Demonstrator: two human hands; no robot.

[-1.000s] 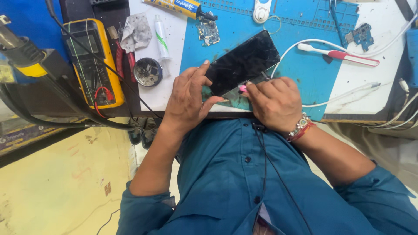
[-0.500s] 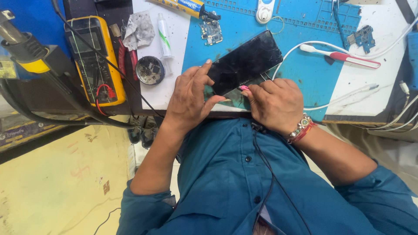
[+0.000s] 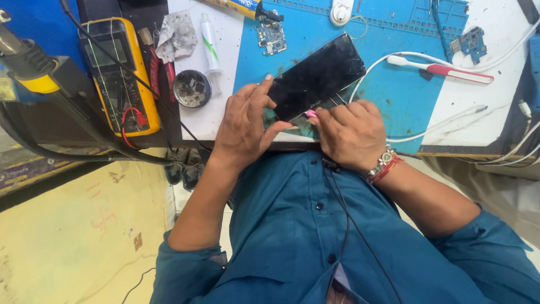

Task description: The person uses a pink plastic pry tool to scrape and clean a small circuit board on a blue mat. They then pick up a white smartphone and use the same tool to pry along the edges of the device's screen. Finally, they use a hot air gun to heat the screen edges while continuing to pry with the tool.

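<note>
A black phone (image 3: pixel 315 76) with a scuffed dark screen lies tilted on the blue work mat (image 3: pixel 394 95) at the bench's near edge. My left hand (image 3: pixel 243 128) grips the phone's near left corner, index finger raised against its edge and thumb under it. My right hand (image 3: pixel 350 134), with a beaded bracelet on the wrist, is curled at the phone's near edge. It pinches a small pink tool (image 3: pixel 310 114) whose tip touches that edge. What lies under the phone is hidden.
A yellow multimeter (image 3: pixel 118 73) with its leads, a round tin (image 3: pixel 192 88), a white tube (image 3: pixel 209 42) and a crumpled rag stand left. Small circuit boards (image 3: pixel 271 35) (image 3: pixel 469 42), a red-and-white toothbrush (image 3: pixel 444 68) and white cables lie beyond. A heat tool (image 3: pixel 25 65) juts in far left.
Both hands stay on the phone. My left index finger has lifted higher along the phone's edge. The view has shifted slightly.
</note>
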